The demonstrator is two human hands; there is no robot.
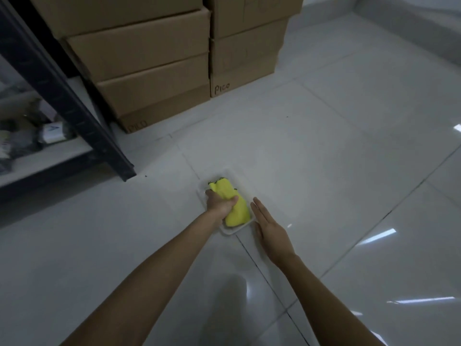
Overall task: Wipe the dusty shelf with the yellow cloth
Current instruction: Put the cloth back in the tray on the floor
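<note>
the left hand [220,202] covers the middle of the yellow cloth [235,208]; its fingertips are hidden under the fabric. cloth and hand conceal most of the white tray [230,231], leaving only rim portions visible. the black shelf upright [64,88] is cut off by the top and left edges. items on the lower shelf board [50,156] are blurred and cannot be identified. the cardboard boxes [154,71] run past the top edge. both forearms leave the bottom edge.

Soft yellow fabric cloth [237,208] lay in matt white plastic tray [230,231]; pale floor tiles [324,171] glossy; brown cardboard boxes [149,71] matt.
</note>
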